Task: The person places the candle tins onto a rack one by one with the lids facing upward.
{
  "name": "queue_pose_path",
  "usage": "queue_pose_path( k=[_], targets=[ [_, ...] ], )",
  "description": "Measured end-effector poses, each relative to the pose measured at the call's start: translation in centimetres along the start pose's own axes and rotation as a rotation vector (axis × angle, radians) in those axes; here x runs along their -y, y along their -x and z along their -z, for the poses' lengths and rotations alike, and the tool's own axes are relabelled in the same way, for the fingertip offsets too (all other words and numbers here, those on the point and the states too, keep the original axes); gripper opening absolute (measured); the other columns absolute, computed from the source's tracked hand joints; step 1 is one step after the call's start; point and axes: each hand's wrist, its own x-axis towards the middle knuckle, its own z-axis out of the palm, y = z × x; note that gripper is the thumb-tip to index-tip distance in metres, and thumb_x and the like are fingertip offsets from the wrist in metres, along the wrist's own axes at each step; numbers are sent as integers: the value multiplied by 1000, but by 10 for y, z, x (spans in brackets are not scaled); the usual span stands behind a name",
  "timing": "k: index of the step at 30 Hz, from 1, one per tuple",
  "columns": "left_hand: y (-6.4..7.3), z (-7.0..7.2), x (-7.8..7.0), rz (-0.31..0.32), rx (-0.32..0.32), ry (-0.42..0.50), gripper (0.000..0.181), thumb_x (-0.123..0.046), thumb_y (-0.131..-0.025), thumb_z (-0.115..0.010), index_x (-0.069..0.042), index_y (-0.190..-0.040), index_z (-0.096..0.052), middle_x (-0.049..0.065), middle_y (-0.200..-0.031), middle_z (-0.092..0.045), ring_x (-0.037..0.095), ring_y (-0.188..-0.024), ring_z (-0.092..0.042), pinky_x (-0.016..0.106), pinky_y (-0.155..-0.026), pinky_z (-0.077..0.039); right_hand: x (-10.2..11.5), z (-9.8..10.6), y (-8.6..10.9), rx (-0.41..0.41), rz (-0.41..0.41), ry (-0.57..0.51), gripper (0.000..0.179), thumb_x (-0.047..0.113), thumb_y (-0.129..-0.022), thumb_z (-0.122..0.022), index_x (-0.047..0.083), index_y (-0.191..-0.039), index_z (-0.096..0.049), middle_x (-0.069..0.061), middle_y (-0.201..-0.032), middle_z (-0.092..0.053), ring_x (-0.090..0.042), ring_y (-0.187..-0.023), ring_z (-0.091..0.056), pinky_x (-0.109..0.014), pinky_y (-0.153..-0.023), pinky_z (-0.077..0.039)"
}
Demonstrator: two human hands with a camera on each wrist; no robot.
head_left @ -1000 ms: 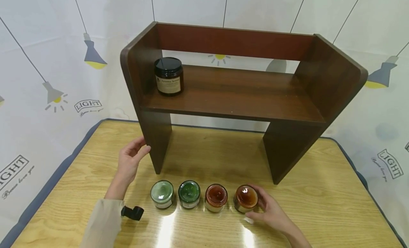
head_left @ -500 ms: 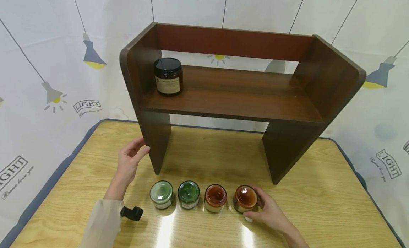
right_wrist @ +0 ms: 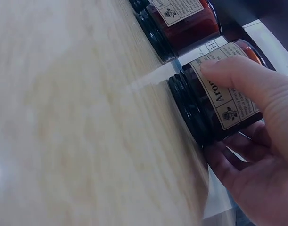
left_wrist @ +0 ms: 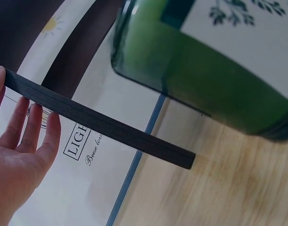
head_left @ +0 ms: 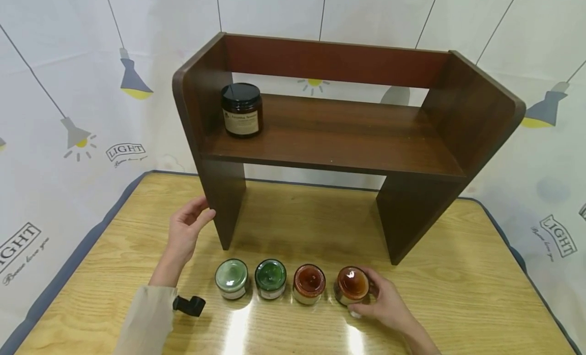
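Note:
In the head view my right hand (head_left: 386, 301) grips the amber candle jar (head_left: 352, 285), the rightmost in a row. The right wrist view shows my thumb on its cream label (right_wrist: 225, 92) and fingers beneath the far side; the black lid (right_wrist: 191, 108) faces the table, so the jar stands upside down. To its left are a red-brown jar (head_left: 309, 284), a dark green jar (head_left: 270, 277) and a pale green jar (head_left: 232, 277), bottoms up. My left hand (head_left: 185, 230) rests thumb and fingertips against the shelf's left side panel (head_left: 224, 207).
A dark brown wooden shelf (head_left: 339, 141) stands behind the row. On its board at the left sits an upright dark jar (head_left: 242, 113) with a black lid. A printed cloth (head_left: 59, 202) hangs around the wooden table (head_left: 462, 294).
The right thumb has shifted slightly along the amber jar. The jars, the shelf and my left hand look unmoved.

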Motion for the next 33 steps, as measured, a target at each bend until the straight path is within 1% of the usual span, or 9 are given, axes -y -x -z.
queue_pose_path(
  k=[6, 11, 19, 25, 28, 32, 33],
  targets=[
    [0, 0, 0, -3, 3, -1, 48, 21, -83, -53, -18, -101, -71, -5, -95, -69, 8, -91, -61, 19, -75, -52, -1, -2, 1, -36, 3, 13, 64, 1, -64, -84, -6, -119, -52, -17, -109, -61, -7, -98, -61, -20, -84, -50],
    [0, 0, 0, -3, 6, -4, 48, 22, -83, -53, -19, -101, -71, -5, -95, -69, 8, -90, -61, 19, -75, -52, 2, 0, 1, -71, -6, 25, 64, -2, -63, -84, -7, -118, -52, -15, -109, -61, -5, -98, -60, -19, -84, -50],
    [0, 0, -1, 1, 7, -2, 47, 21, -83, -53, -19, -101, -71, -5, -96, -69, 8, -90, -61, 20, -74, -53, 15, 6, -4, -92, 0, 53, 64, -2, -62, -84, -6, -118, -53, -8, -110, -62, -3, -101, -57, -15, -88, -45],
    [0, 0, -1, 7, 3, -5, 49, 22, -82, -52, -20, -101, -71, -6, -95, -69, 8, -89, -61, 19, -74, -52, 25, 10, -8, -113, 22, 76, 65, -3, -60, -84, -6, -117, -53, -1, -111, -62, -2, -102, -57, -14, -90, -44],
    [0, 0, -1, 0, 7, -4, 45, 19, -83, -55, -19, -101, -71, -5, -95, -69, 8, -90, -61, 20, -74, -53, 32, 12, -12, -114, 42, 82, 66, -3, -60, -84, -6, -118, -52, 1, -111, -62, -2, -103, -56, -13, -90, -43],
    [0, 2, 1, -26, 23, -4, 33, 8, -84, -63, -19, -103, -71, -6, -97, -69, 8, -90, -62, 19, -75, -52, 42, 14, -16, -115, 64, 76, 65, -5, -61, -83, -6, -119, -52, 3, -111, -61, -2, -103, -56, -13, -89, -45],
    [-2, 8, 11, -40, 50, 34, 30, 4, -84, -66, -17, -104, -71, -4, -98, -69, 9, -92, -62, 21, -76, -53, 44, 15, -18, -117, 69, 74, 65, -6, -62, -82, -6, -119, -52, 3, -111, -60, -2, -103, -56, -13, -88, -45]
  ],
)
